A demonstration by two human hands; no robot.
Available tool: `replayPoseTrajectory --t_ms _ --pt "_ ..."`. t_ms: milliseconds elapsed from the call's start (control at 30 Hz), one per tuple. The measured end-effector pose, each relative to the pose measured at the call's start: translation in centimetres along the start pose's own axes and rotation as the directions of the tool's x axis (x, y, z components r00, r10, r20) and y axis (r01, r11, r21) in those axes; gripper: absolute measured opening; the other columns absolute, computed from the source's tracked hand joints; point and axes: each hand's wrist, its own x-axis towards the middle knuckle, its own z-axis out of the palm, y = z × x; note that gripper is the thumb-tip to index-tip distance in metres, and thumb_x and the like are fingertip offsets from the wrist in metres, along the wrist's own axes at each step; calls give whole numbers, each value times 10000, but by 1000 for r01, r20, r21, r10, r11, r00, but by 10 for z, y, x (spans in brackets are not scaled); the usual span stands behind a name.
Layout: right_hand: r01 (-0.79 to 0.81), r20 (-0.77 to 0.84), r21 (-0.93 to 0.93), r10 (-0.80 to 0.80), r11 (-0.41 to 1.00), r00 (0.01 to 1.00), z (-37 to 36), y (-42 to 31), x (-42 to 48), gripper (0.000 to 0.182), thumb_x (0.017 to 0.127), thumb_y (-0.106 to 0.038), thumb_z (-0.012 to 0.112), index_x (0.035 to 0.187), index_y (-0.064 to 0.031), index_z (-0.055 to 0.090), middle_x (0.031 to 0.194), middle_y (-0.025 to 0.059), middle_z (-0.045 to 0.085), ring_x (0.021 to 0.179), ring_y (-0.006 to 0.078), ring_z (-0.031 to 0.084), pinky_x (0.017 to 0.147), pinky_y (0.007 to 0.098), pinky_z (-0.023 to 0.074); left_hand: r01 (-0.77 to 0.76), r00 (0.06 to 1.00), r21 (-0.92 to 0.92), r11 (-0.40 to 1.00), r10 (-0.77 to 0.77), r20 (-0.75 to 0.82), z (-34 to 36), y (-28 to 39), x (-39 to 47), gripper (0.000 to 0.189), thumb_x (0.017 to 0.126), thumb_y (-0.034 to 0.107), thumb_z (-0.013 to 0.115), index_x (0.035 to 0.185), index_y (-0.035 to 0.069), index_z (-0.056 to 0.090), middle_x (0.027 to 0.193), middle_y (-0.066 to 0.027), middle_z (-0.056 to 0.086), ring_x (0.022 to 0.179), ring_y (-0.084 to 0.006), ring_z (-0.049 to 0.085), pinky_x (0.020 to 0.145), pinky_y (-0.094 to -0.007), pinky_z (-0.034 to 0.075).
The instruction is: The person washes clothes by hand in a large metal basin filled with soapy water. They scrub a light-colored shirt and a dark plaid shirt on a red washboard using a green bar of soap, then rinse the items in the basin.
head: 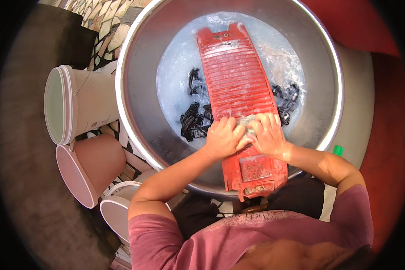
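A red plastic washboard (238, 79) leans in a large metal basin (140, 77), its lower end resting over the near rim. Soapy, bluish water (175, 67) covers the basin's bottom. Side by side on the washboard, my left hand (224, 136) and my right hand (266, 135) are closed around a small, wet, pale greenish bundle (246, 121), probably cloth. Most of that bundle is hidden by my fingers. Dark wet cloth (192, 123) lies in the water left of the washboard, and more dark cloth (287, 101) lies to its right.
Left of the basin, a white bucket (94, 98), a pinkish bucket (101, 165) and another pale bucket (116, 216) lie tipped on their sides. Stone-patterned paving (108, 27) shows behind them. A green cap (338, 150) is at the basin's right, near a pale rounded surface (356, 101).
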Motion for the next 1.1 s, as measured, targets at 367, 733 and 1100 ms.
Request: replayPoseTrajectory --t_ms 367,733,1100 --pt "-40 114 83 30 996 993 -11 -5 18 208 825 -285 580 936 -110 564 980 121 516 970 317 494 804 466 389 42 977 -50 998 -31 210 -16 1 7 271 866 368 584 837 99 587 785 -143 561 690 -327 588 598 -438 502" --pt "-136 93 24 133 990 987 -10 -8 25 212 786 -287 628 922 -136 569 957 82 513 949 291 496 800 454 374 170 939 -50 984 -146 310 -24 1 21 354 851 431 593 844 77 573 792 -123 553 726 -322 598 576 -438 502" --pt "-101 -169 -203 67 974 983 58 48 90 450 843 -367 629 1258 -221 535 1290 96 483 1205 285 419 957 467 308 884 467 181 430 -825 -319 33 -211 48 554 942 563 373 1033 39 526 978 -213 630 875 -410 634 747 -496 493"
